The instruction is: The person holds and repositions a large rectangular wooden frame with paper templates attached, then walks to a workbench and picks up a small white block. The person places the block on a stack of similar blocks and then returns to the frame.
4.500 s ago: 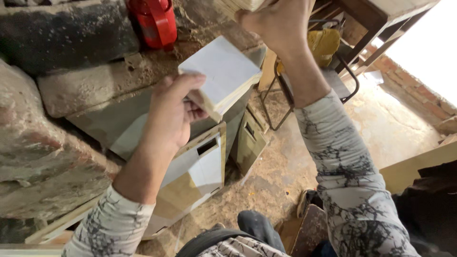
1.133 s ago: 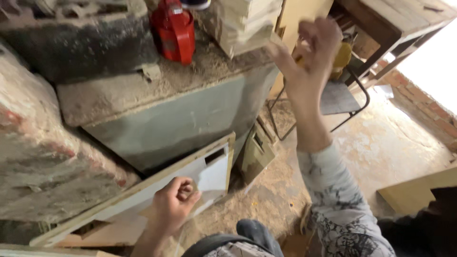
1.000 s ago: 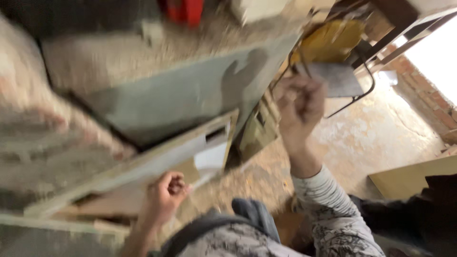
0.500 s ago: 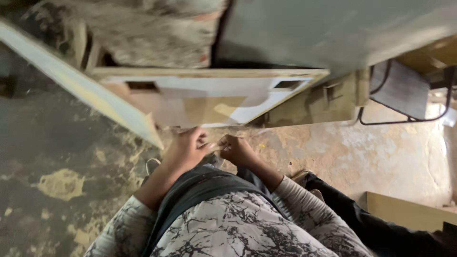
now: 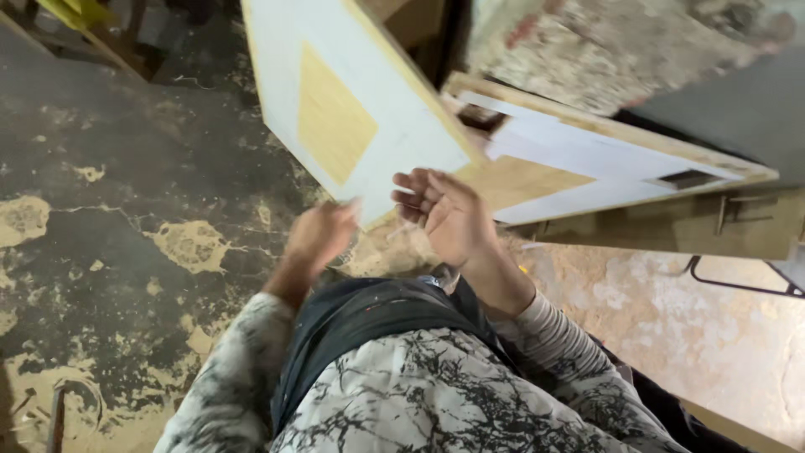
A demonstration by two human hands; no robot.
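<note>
Both your hands have drifted left since half a second ago, and the head view now looks past them onto stained dark floor (image 5: 126, 252). Your left hand (image 5: 321, 236), blurred, sits at the lower corner of the white board (image 5: 402, 126) with its yellow-tan square patch, fingers seemingly curled, though you cannot tell whether they grip it. Your right hand (image 5: 449, 214) hovers just beside that corner, fingers loosely bent and empty, with the second white-and-tan panel (image 5: 587, 159) leaning behind.
</note>
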